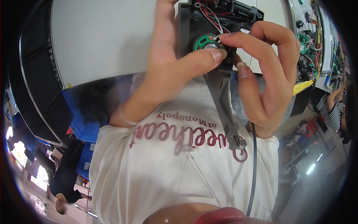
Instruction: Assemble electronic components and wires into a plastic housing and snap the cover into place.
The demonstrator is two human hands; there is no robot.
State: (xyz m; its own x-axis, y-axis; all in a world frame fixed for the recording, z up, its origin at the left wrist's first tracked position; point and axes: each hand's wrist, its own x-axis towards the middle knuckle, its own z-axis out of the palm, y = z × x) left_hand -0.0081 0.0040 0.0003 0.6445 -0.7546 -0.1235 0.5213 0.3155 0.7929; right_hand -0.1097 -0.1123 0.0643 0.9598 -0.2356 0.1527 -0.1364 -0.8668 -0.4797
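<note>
A dark grey plastic housing [186, 30] is held up before my chest, its inner side showing. A long tapering plastic arm [220, 100] runs down from it to a small metal part [238, 142]. Seated in the housing is a round green-rimmed speaker [203, 42] with red and white wires [212, 18] above it. My left hand [175, 71] grips the housing from the left, its thumb pressed on the speaker's lower edge. My right hand [268, 63] curls at the housing's right edge, index fingertip touching the speaker's wire terminals. Its other fingertips are partly hidden.
White worktop [100, 37] spreads behind the housing. Several green speakers with wires [307, 48] lie at the right. Blue bins [80, 119] stand at the left. A black cable [253, 168] hangs by my right side. Other people, one in a striped top [330, 112], are farther off.
</note>
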